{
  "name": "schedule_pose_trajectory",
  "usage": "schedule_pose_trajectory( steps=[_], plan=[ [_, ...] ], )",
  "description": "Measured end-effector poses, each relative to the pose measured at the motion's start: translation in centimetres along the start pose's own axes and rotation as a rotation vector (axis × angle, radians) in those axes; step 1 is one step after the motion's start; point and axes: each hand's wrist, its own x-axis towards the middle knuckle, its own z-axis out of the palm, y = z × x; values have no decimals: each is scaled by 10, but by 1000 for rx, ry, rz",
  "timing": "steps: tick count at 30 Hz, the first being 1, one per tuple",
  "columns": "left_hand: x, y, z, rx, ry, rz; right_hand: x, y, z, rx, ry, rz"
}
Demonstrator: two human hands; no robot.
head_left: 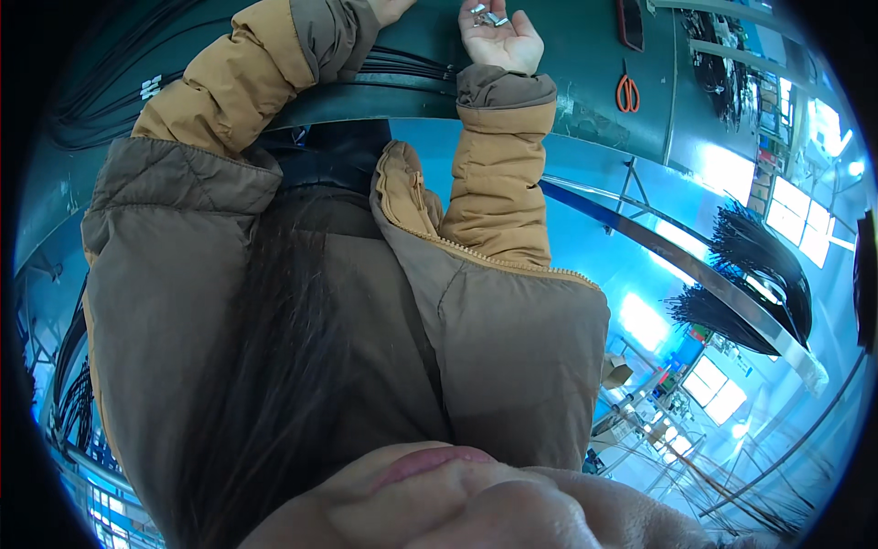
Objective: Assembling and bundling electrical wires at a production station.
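The right hand (505, 44) lies palm up, opened out, with a few small metal pieces (488, 18) resting loose on it, gripped by nothing. Of the left hand (390, 8) only the back part shows; its fingers run out of sight on the far side, so I can't tell what they hold. Nearer, black cables (402, 66) cross the green table (585, 55). Pale pieces (151, 87) sit among cables at left; the ones in the palm are on no cable. How much is finished beyond that, I can't say. To the right lie scissors (627, 93) and, farther, a phone (630, 23).
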Motion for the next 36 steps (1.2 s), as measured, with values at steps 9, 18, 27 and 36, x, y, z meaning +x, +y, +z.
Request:
schedule_pose_trajectory(
  steps=[9,18,27,36],
  plan=[
    [-3,0,-3,15,-15,11,-12,29,25,-655,-60,33],
    [-5,5,6,-36,-109,30,-31,38,40,-1380,-103,-295],
    [-16,-22,-63,254,-411,-173,-54,33,47,-1009,12,-375],
    [-104,-90,-257,609,-497,-394,-47,-12,1,-1657,-24,-226]
  ],
)
